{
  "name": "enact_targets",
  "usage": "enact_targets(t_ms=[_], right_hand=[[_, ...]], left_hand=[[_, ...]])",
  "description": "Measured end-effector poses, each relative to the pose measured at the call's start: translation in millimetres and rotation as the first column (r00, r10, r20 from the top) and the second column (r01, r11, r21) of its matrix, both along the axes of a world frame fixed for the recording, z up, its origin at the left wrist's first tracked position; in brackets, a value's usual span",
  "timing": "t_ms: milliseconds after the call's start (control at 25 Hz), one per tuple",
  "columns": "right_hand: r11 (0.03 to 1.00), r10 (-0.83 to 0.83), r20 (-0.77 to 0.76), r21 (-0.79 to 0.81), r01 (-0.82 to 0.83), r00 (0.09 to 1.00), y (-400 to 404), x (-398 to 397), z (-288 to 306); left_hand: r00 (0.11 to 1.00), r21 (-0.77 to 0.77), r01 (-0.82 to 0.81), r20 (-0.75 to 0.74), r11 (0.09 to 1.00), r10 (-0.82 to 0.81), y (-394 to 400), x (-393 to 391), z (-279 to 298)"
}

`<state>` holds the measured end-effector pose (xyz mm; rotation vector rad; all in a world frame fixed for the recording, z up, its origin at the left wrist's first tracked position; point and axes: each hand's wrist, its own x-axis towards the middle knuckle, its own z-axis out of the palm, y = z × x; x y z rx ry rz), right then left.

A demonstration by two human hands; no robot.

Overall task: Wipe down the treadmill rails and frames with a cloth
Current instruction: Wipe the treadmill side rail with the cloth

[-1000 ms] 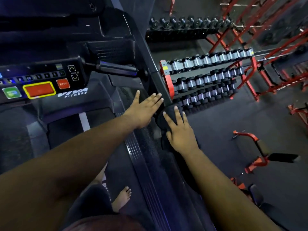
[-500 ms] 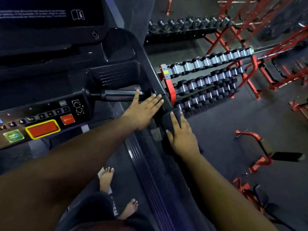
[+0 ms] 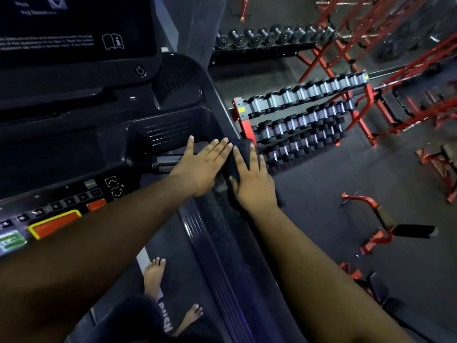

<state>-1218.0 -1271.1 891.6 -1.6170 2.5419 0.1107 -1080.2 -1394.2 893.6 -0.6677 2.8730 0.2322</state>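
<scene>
At nine o'clock sits the treadmill's console [image 3: 57,219] with its orange stop key and dim buttons, blurred by motion; above it, towards eleven, the dark screen housing [image 3: 74,33] fills the corner; at seven o'clock two bare feet [image 3: 154,273] stand on the belt; near the centre the left hand [image 3: 200,167] lies flat with fingers straight and spread, holding nothing, its palm over the short metal grip bar [image 3: 165,162] and its fingertips touching the right hand; just to its right the right hand [image 3: 252,184] presses, fingers straight, on a dark cloth [image 3: 241,147] draped over the right handrail [image 3: 222,238], which runs from six o'clock up to the centre; the cloth looks soft, light and limp, likely to bunch or slide off the smooth rail, so a flat palm pressing it down, or fingers wrapped round rail and cloth together, seems the surest hold; the rail itself looks rigid and fixed; at two o'clock stands a red dumbbell rack [image 3: 296,120], well apart, with red frames [image 3: 395,58] beyond it.
</scene>
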Motion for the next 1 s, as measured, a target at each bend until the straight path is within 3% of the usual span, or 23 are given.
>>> enact_targets(t_ms=[120,240,320,440,520,680,760,840,920,1000], right_hand=[[0.986,0.139,-0.144,0.11,-0.124,0.98,22,4,-4],[0.91,0.387,-0.259,0.262,-0.322,0.885,89,7,-4],[0.852,0.497,-0.277,0.336,-0.402,0.823,70,1,0],[0.87,0.457,-0.324,0.357,-0.341,0.828,19,4,-3],[0.874,0.444,-0.311,0.358,-0.329,0.84,38,9,-8],[0.674,0.688,-0.214,0.544,-0.5,0.694,164,15,1],[0.595,0.756,-0.181,0.589,-0.547,0.628,165,6,7],[0.669,0.712,-0.241,0.518,-0.533,0.659,120,3,9],[0.805,0.57,-0.313,0.398,-0.44,0.76,77,3,3],[0.896,0.422,-0.313,0.287,-0.338,0.851,83,4,-4]], left_hand=[[1.0,0.056,0.005,-0.019,0.998,-0.004,-5,2,-2],[0.993,-0.044,0.114,0.012,0.993,-0.113,-5,6,-6],[0.991,-0.116,0.132,0.026,0.984,-0.13,-4,8,-10],[0.995,-0.113,0.101,0.022,0.988,-0.099,-5,4,-8],[0.996,-0.113,0.085,0.016,0.99,-0.084,-5,6,-11],[0.992,-0.166,0.129,0.016,0.978,-0.128,7,6,-15],[0.992,-0.142,0.123,0.006,0.982,-0.123,16,6,-15],[0.993,-0.123,0.121,0.004,0.985,-0.121,28,2,-14],[0.994,-0.133,0.111,0.0,0.985,-0.112,39,-3,-14],[0.995,-0.131,0.092,-0.013,0.987,-0.094,45,-4,-14]])
